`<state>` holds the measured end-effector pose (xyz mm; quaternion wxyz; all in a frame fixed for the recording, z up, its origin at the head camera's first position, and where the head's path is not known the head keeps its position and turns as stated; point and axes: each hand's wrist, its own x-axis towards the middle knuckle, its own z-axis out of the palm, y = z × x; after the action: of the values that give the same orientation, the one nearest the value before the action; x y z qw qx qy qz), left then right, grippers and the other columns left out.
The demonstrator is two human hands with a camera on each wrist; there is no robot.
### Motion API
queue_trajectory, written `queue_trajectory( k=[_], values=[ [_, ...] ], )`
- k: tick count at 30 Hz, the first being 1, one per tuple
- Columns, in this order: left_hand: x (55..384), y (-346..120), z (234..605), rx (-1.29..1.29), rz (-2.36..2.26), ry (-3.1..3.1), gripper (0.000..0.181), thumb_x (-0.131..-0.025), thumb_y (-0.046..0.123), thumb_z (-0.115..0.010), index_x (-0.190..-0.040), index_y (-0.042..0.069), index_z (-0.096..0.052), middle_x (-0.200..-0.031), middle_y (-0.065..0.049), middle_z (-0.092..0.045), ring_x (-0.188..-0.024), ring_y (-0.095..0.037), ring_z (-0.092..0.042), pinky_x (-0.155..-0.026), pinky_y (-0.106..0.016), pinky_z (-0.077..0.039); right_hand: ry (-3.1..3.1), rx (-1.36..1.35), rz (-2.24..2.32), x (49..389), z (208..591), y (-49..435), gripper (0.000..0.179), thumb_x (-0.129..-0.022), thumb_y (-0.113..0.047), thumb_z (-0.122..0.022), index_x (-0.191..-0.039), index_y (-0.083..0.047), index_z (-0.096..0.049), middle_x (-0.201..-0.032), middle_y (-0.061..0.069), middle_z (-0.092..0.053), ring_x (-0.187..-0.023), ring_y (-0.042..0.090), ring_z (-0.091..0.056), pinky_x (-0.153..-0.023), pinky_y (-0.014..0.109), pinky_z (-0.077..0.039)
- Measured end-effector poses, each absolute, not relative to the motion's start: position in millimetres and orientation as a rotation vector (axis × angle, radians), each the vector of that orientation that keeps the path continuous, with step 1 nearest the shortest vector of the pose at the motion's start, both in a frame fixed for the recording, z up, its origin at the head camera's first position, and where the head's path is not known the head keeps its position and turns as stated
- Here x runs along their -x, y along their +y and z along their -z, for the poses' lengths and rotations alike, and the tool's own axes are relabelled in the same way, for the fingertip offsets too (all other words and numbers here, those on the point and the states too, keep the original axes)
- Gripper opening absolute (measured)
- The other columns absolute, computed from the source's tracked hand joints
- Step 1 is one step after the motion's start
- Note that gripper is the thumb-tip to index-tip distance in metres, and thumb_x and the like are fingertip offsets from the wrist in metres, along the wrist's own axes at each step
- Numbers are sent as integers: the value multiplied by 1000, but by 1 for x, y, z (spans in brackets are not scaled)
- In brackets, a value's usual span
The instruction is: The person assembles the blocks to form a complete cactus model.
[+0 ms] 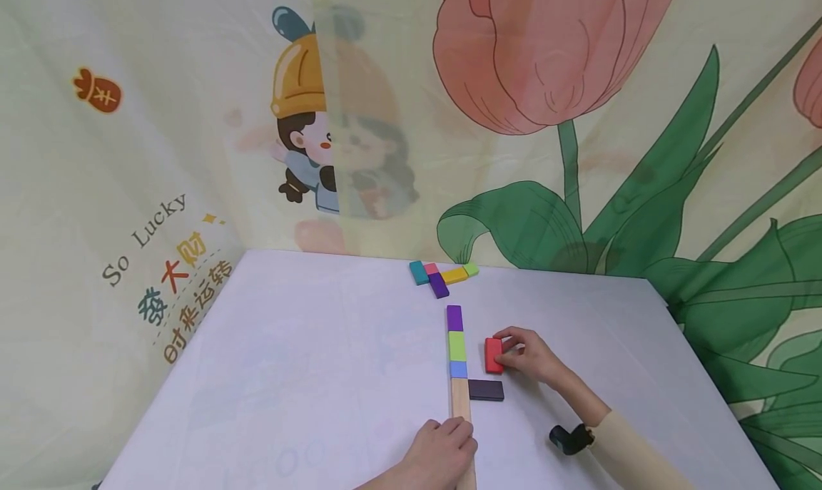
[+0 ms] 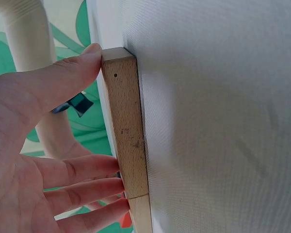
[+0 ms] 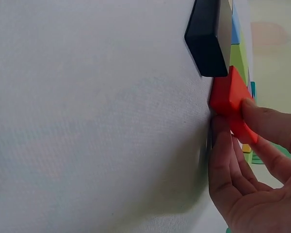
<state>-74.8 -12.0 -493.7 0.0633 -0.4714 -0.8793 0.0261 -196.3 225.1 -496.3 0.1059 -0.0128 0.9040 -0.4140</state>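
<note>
**White table (image 1: 308,361) with a row of blocks (image 1: 457,346)**

The row stands on the table in one line: purple, green, blue, then plain wood nearest to the person. The two hands are apart. The left hand (image 1: 439,451) rests with thumb and fingers touching the wooden part. The right hand (image 1: 529,358) pinches a red block (image 1: 492,354). At the back lies a small group of coloured blocks (image 1: 438,284). A dark block (image 1: 486,390) lies crosswise beside the row; the red block is farther along, to the right of the row and separate from it.
</note>
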Motion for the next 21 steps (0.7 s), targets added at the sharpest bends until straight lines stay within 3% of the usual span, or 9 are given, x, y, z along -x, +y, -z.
queue_trajectory(
  k=[21],
  values=[
    [76, -12, 490, 1457, -58, -2741, 55, -78, 69, -63, -106, 22, -64, -103, 11, -53, -97, -2, -49, -66, -17, -42, 2611, 70, 1148, 193, 497, 231, 42, -81, -11, -76, -119, -1, -63, -99, 10, -64, -77, 17, -54, -66, 25, -52]
  ],
)
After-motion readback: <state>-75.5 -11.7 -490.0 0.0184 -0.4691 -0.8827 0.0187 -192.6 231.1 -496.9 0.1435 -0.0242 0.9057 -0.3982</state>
